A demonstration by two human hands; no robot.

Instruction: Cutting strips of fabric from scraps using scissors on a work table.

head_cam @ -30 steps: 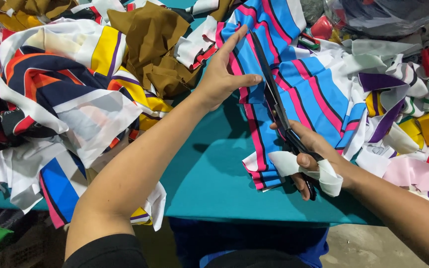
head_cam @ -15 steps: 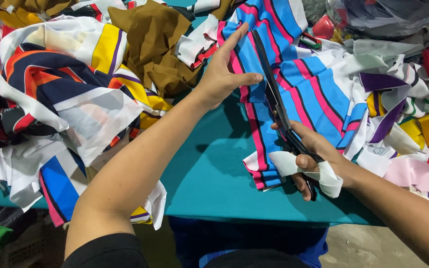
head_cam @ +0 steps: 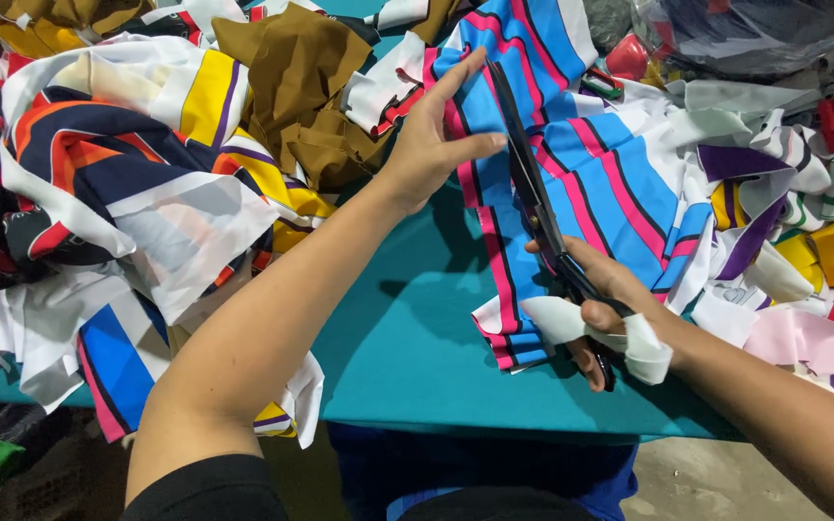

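Teal table (head_cam: 417,357), heaped left and right with fabric scraps (head_cam: 127,183) in many colours. Blue cloth with pink stripes (head_cam: 620,183) spread across table middle to far edge. Brown rag (head_cam: 306,87) crumpled just left of it. Left hand (head_cam: 436,140) flat on striped cloth, fingers spread, pinning it down. Right hand (head_cam: 605,309), wrapped in white strip, closed around handles of black scissors (head_cam: 533,193), blades lying along cloth.
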